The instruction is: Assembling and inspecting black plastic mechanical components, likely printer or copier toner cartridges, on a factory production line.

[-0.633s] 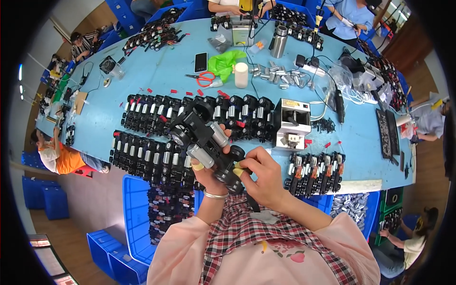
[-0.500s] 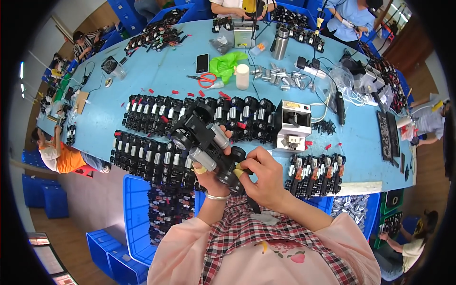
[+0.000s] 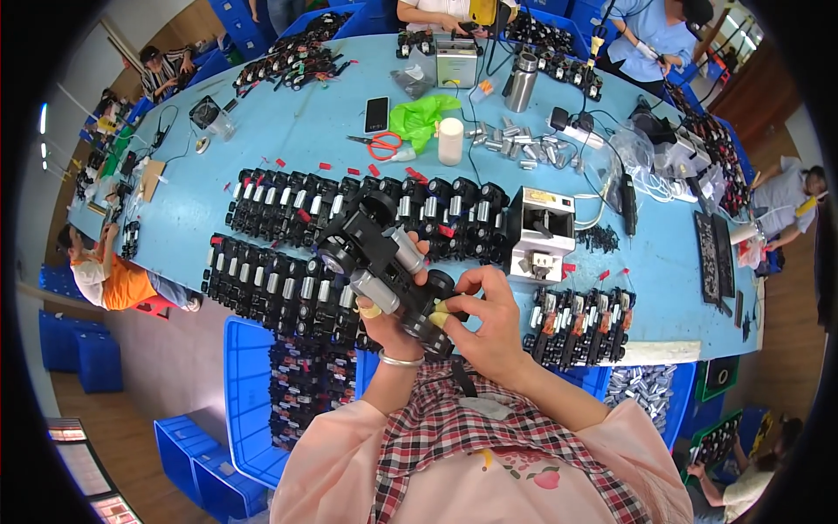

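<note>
Wheeled chassis point(image 3: 374, 240) held at the worktop's point(image 3: 292, 122) near edge; touch slightly shifted by the right hand point(image 3: 493, 321).
It is clasped by the left hand's fingers point(image 3: 381, 327). At its lower wheels, two taped right fingertips are now exposed; whether anything is pinched cannot be told. Work there seems unfinished. Beyond, similar chassis point(image 3: 278, 278) are lined up.

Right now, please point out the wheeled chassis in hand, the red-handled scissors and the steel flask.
Wheeled chassis point(image 3: 390, 269): head view, on its black frame.
Red-handled scissors point(image 3: 374, 141): head view, where the handles meet.
Steel flask point(image 3: 521, 87): head view, on its metal body.
</note>
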A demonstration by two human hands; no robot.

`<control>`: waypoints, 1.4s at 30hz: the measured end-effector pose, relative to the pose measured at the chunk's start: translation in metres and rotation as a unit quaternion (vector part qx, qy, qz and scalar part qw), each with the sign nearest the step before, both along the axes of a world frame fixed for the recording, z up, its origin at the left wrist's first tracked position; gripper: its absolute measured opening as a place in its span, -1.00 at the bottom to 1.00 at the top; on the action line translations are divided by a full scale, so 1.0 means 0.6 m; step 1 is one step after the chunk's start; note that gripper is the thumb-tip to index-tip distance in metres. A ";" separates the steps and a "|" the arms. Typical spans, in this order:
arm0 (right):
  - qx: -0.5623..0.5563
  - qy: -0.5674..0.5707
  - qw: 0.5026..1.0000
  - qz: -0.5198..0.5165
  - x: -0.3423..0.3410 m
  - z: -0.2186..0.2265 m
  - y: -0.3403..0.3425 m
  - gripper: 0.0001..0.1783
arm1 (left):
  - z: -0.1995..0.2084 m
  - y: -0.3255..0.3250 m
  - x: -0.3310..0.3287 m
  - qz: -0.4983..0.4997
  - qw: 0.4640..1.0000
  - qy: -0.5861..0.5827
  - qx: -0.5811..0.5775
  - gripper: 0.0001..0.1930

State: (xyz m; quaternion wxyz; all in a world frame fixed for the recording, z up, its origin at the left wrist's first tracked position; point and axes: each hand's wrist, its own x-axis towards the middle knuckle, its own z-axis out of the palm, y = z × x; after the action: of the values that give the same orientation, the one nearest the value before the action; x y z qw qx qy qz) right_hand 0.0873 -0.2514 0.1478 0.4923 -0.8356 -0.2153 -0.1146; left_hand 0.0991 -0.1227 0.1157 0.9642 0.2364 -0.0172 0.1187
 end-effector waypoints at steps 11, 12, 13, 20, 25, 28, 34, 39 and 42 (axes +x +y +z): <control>0.003 0.015 0.999 0.041 -0.006 -0.001 -0.017 -0.85 | 0.012 -0.008 -0.005 0.048 0.996 0.077 -0.008 -0.23; 0.001 0.016 0.999 0.039 -0.008 -0.011 -0.020 -0.85 | -0.009 0.002 0.000 0.023 0.992 0.089 0.091 -0.31; 0.022 0.049 0.998 0.040 -0.011 -0.019 -0.031 -0.84 | -0.023 0.009 -0.004 -0.023 0.979 0.080 0.183 -0.39; 0.042 0.238 0.962 -0.126 -0.047 -0.213 -0.243 -0.89 | -0.231 0.030 -0.067 -0.143 0.936 0.278 0.164 -0.55; 0.027 0.245 0.943 -0.224 -0.084 -0.316 -0.417 -0.85 | -0.390 0.091 -0.070 -0.047 0.707 0.276 0.649 -0.58; 0.095 0.238 0.921 -0.293 -0.092 -0.337 -0.492 -0.82 | -0.350 0.071 -0.031 -0.075 0.513 0.297 0.802 -0.54; -0.002 0.241 0.922 -0.303 -0.037 -0.312 -0.572 -0.83 | -0.244 0.009 -0.038 0.125 0.291 0.286 0.904 -0.38; -0.014 0.186 0.963 -0.194 0.072 -0.325 -0.547 -0.70 | -0.337 -0.249 -0.093 -0.125 0.568 0.225 0.782 -0.15; -0.034 0.156 0.970 -0.182 0.158 -0.403 -0.518 -0.64 | -0.337 -0.386 -0.077 -0.085 0.596 0.225 0.766 -0.08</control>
State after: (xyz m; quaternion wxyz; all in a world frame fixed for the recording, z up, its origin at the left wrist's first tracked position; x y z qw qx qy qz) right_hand 0.1820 -0.5622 -0.0940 0.4617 -0.8847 0.0157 -0.0629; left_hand 0.0528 -0.3545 -0.0863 0.4079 0.9046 0.0958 -0.0780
